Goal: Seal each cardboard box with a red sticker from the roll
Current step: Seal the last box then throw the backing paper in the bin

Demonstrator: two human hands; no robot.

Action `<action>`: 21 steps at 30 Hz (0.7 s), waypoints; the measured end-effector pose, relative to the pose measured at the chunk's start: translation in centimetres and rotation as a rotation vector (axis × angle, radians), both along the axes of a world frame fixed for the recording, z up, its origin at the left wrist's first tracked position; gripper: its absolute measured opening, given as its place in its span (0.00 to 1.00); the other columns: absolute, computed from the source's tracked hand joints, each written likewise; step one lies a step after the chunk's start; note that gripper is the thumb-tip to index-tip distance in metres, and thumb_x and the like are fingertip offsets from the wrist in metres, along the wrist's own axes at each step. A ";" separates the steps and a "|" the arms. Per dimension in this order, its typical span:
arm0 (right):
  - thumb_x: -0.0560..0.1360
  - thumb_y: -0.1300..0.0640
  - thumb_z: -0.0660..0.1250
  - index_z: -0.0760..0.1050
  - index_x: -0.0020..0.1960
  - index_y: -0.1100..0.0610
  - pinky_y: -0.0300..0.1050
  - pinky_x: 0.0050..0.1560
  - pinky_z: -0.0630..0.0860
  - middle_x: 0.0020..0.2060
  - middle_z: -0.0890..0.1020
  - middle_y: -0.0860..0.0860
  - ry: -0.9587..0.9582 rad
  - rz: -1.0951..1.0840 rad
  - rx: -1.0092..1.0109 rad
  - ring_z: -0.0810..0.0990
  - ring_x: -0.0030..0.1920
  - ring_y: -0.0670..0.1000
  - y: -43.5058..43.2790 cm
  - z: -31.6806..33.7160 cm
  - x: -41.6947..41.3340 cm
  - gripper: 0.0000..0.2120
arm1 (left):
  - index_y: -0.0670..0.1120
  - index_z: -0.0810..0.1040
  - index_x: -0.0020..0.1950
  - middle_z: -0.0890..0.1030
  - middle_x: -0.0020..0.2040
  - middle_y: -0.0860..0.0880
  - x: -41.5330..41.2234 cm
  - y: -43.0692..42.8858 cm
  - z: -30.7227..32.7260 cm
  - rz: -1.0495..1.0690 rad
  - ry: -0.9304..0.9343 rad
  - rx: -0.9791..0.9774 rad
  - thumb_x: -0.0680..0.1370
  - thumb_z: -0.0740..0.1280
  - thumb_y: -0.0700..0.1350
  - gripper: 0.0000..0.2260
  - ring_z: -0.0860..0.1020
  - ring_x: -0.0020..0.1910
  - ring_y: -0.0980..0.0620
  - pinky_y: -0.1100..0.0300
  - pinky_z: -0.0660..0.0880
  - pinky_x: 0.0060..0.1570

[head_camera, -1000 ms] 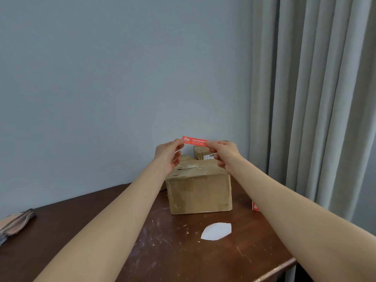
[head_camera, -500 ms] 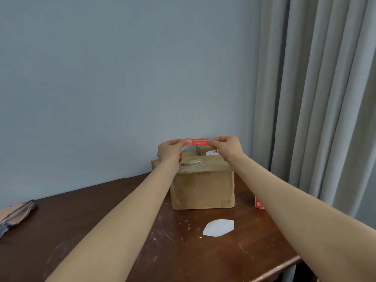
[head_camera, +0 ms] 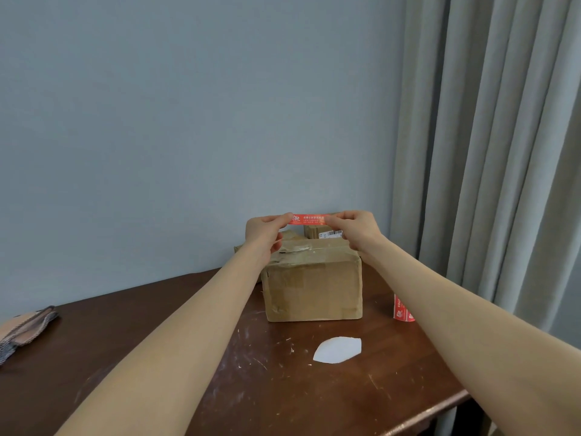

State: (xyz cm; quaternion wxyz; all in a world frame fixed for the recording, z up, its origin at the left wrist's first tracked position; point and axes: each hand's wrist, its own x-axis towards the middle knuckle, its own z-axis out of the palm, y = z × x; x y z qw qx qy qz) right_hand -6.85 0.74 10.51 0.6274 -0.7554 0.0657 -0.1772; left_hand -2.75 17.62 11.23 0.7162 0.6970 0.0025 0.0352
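**Red sticker stretched above the box: failure points at placement**

Head view (the only view).

The left hand (head_camera: 264,229) and right hand (head_camera: 358,228) are each pinching one end of the red sticker (head_camera: 311,218) between thumb and fingertips. They are holding it stretched flat in the air, above the rear of the cardboard box (head_camera: 314,284) and not touching it.

The box is sitting on the wooden table (head_camera: 188,388), and wrinkled clear tape is running across its top. A smaller box (head_camera: 317,231) with a barcode label is standing just behind it, partly hidden by the hands. The roll (head_camera: 402,308) is lying to the right of the box, half covered by the right forearm. A white backing scrap (head_camera: 338,350) is lying in front of the box.

Risks, as judged from this frame:

- **Slack:** if the hands are drifting together while lowering, the strip is likely sagging and folding on itself or catching a fingertip. (The adhesive side is presumably facing down, but the underside is not visible.)
- **Aim:** the sticker is hovering towards the back edge, so it may be landing skewed, off the flap seam, or on the smaller box.
- **Adhesion:** the sticker may be bridging the wrinkled tape rather than bonding flat.
- **Roll:** the right forearm is passing directly over the roll, so a dropped elbow could be knocking it along the table.
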 end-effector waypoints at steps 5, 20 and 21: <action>0.75 0.54 0.70 0.81 0.50 0.63 0.35 0.28 0.62 0.36 0.75 0.51 0.022 -0.010 -0.006 0.67 0.31 0.45 -0.2 0.1 -0.4 0.12 | 0.41 0.80 0.57 0.77 0.40 0.49 0.2 -0.3 -0.1 0.017 -0.024 0.036 0.75 0.72 0.44 0.13 0.72 0.35 0.55 0.65 0.72 0.31; 0.71 0.51 0.73 0.77 0.35 0.50 0.42 0.40 0.71 0.33 0.76 0.44 0.138 -0.128 -0.382 0.75 0.39 0.50 -1.2 -0.4 0.8 0.08 | 0.44 0.84 0.50 0.83 0.52 0.50 1.0 -0.9 -1.1 0.057 -0.181 0.518 0.74 0.71 0.49 0.10 0.77 0.51 0.53 0.60 0.70 0.45; 0.71 0.50 0.72 0.79 0.38 0.51 0.43 0.42 0.71 0.35 0.78 0.45 0.156 -0.143 -0.430 0.76 0.41 0.51 -1.3 -0.4 0.9 0.06 | 0.45 0.84 0.51 0.83 0.52 0.50 1.1 -0.9 -1.1 0.065 -0.174 0.587 0.74 0.71 0.50 0.11 0.77 0.50 0.53 0.60 0.69 0.44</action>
